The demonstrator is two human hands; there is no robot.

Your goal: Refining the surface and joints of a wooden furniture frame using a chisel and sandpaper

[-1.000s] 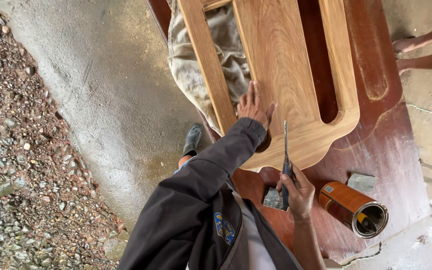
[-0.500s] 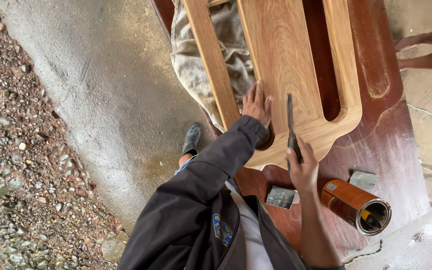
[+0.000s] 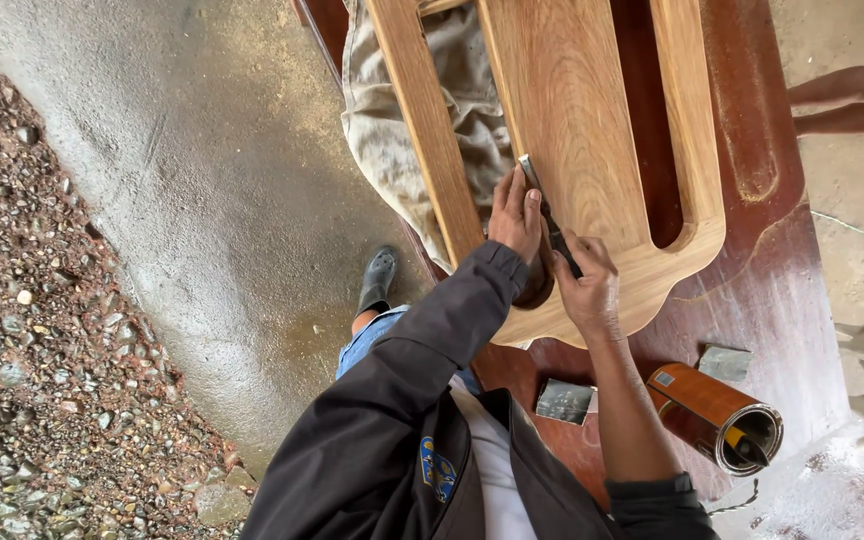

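**Narrow metal blade on a light wooden frame**

So there's a thin grey metal blade with a dark handle (image 3: 548,215), lying slanted along the inner edge of a cutout, tip pointing up and away. It sits against a big light-brown varnished wooden frame with long slots and a scalloped, rounded end (image 3: 592,130). That frame lies flat on a dark reddish-brown board, with a dusty cloth under its left side. The grain is clearly visible, and the finish looks smooth.
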